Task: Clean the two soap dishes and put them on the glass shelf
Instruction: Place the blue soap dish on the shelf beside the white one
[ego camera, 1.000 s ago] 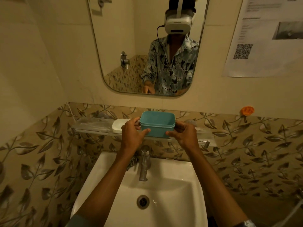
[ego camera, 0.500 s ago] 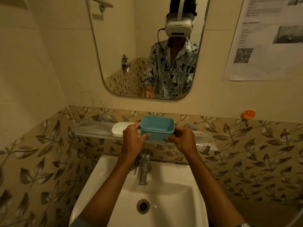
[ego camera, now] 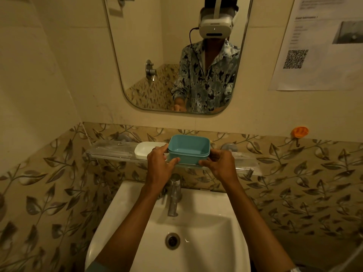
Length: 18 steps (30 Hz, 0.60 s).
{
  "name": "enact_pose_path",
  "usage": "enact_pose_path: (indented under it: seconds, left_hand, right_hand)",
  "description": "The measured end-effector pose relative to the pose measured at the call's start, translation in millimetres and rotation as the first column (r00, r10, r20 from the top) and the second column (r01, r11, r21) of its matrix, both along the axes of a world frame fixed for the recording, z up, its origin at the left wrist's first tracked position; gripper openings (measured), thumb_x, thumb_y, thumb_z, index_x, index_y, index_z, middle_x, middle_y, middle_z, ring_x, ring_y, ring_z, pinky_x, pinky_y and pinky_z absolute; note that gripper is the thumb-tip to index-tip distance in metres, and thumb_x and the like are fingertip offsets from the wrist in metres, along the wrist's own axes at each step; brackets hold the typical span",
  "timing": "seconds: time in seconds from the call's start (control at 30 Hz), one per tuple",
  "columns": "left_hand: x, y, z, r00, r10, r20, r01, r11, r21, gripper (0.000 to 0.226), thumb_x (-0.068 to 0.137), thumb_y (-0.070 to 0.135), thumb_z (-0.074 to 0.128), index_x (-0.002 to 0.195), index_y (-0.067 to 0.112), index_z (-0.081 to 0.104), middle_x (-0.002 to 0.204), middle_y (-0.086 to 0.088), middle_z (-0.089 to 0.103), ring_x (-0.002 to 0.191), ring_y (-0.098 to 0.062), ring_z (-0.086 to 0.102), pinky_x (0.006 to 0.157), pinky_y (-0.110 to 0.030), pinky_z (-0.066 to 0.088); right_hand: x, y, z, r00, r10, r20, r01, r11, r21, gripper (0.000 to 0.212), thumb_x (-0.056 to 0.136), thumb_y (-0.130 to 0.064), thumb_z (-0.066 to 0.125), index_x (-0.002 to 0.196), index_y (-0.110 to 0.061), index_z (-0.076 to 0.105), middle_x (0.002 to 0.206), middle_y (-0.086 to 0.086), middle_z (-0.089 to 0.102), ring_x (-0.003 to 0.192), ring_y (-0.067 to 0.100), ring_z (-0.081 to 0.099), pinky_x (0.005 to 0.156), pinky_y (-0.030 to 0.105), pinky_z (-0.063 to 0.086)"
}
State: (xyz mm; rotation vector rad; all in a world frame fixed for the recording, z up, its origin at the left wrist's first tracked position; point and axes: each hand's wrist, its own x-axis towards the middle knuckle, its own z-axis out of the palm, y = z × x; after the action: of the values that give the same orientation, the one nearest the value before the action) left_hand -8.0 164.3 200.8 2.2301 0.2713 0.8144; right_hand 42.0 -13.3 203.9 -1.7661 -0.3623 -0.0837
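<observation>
A teal rectangular soap dish (ego camera: 189, 149) stands on the glass shelf (ego camera: 110, 152) above the tap, its open side up. My left hand (ego camera: 160, 165) grips its left end and my right hand (ego camera: 221, 163) grips its right end, thumbs on the front wall. Just to its left on the same shelf lies a white oval soap dish (ego camera: 146, 149), partly behind my left fingers.
A white washbasin (ego camera: 212, 244) with a chrome tap (ego camera: 174, 195) sits directly under the shelf. A mirror (ego camera: 176, 54) hangs above, a paper notice (ego camera: 318, 44) is on the right wall, and an orange hook (ego camera: 299, 132) sticks to the tiles.
The teal dish has come down a little onto the shelf with both hands still on it. The white dish has not moved.
</observation>
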Motion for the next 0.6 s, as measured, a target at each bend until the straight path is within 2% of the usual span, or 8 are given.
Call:
enact_pose_path:
  seconds: [0.1,0.2,0.27,0.3,0.37,0.43,0.5,0.6]
  left_hand:
    - [-6.9,-0.5,-6.7,1.000,0.002,0.023,-0.002,0.999,-0.032,0.055,0.071,0.016,0.080,0.122,0.009,0.060,0.098,-0.011,0.064,0.072,-0.006,0.050,0.058,-0.004,0.038]
    - [-21.1,4.7,-25.2,0.995,0.014,0.100,0.000,0.991,-0.132,0.037,0.077,0.015,0.075,0.112,0.012,0.063,0.095,0.000,0.064,0.080,-0.008,0.058,0.068,-0.009,0.045]
    - [-33.3,11.1,-47.1,0.989,0.079,0.126,-0.055,0.982,-0.182,0.015,0.082,0.013,0.069,0.095,0.020,0.066,0.076,0.005,0.065,0.069,-0.005,0.061,0.062,-0.010,0.048]
    - [-38.4,15.3,-61.6,0.986,0.118,0.118,-0.091,0.974,-0.209,0.012,0.083,0.011,0.066,0.087,0.022,0.065,0.070,0.007,0.063,0.065,-0.004,0.061,0.058,-0.010,0.048]
    - [-43.7,24.6,-94.3,0.984,0.175,0.022,-0.165,0.956,-0.242,0.016,0.084,0.004,0.062,0.079,0.018,0.066,0.068,0.005,0.064,0.064,-0.004,0.062,0.058,-0.015,0.051]
    - [-43.3,33.9,-125.6,0.971,0.180,-0.154,-0.211,0.954,-0.213,0.012,0.084,0.001,0.057,0.081,0.008,0.067,0.077,-0.006,0.067,0.075,-0.021,0.066,0.064,-0.026,0.050]
    - [-38.5,42.3,-151.2,0.930,0.159,-0.332,-0.214,0.967,-0.137,0.016,0.083,0.003,0.059,0.098,0.001,0.064,0.096,-0.017,0.065,0.092,-0.031,0.063,0.075,-0.030,0.049]
    - [-26.2,53.8,-173.4,0.861,0.127,-0.492,-0.185,0.980,-0.069,0.050,0.080,0.009,0.068,0.126,0.000,0.049,0.123,-0.021,0.053,0.114,-0.035,0.050,0.096,-0.041,0.043]
  right_hand:
    - [-4.2,-0.1,-2.6,0.999,-0.032,0.008,0.032,0.999,0.016,0.041,0.069,0.009,0.075,0.109,0.001,0.067,0.104,0.012,0.072,0.100,0.022,0.068,0.088,0.031,0.055]
    - [-13.6,-1.0,-13.0,0.980,-0.183,0.073,0.176,0.981,0.085,0.032,0.069,0.005,0.078,0.100,0.002,0.068,0.091,0.002,0.068,0.091,0.015,0.067,0.084,0.019,0.055]
    - [-26.1,-1.7,-23.4,0.964,-0.260,0.056,0.247,0.954,0.170,0.049,0.071,0.003,0.078,0.116,0.004,0.061,0.104,0.002,0.065,0.100,0.013,0.065,0.082,0.008,0.050]
    - [-33.4,-1.3,-29.6,0.963,-0.266,0.049,0.251,0.947,0.200,0.055,0.072,0.002,0.077,0.123,0.002,0.058,0.112,0.002,0.063,0.105,0.012,0.064,0.084,0.009,0.050]
    - [-48.4,3.8,-42.0,0.965,-0.253,0.067,0.232,0.944,0.234,0.055,0.075,0.000,0.075,0.126,-0.005,0.057,0.119,0.003,0.065,0.108,0.009,0.064,0.087,0.017,0.053]
    - [-62.9,10.5,-56.8,0.970,-0.226,0.084,0.203,0.954,0.222,0.052,0.077,0.002,0.073,0.125,-0.011,0.059,0.117,0.001,0.066,0.107,0.002,0.064,0.088,0.017,0.052]
    - [-74.1,15.2,-76.5,0.981,-0.188,0.046,0.179,0.972,0.156,0.052,0.076,0.003,0.074,0.122,-0.014,0.060,0.115,-0.003,0.065,0.103,-0.009,0.062,0.085,0.009,0.049]
    - [-88.5,13.5,-116.3,0.984,-0.133,-0.122,0.135,0.991,0.012,0.047,0.075,0.000,0.075,0.119,-0.012,0.063,0.112,-0.001,0.067,0.096,-0.012,0.062,0.080,0.003,0.047]
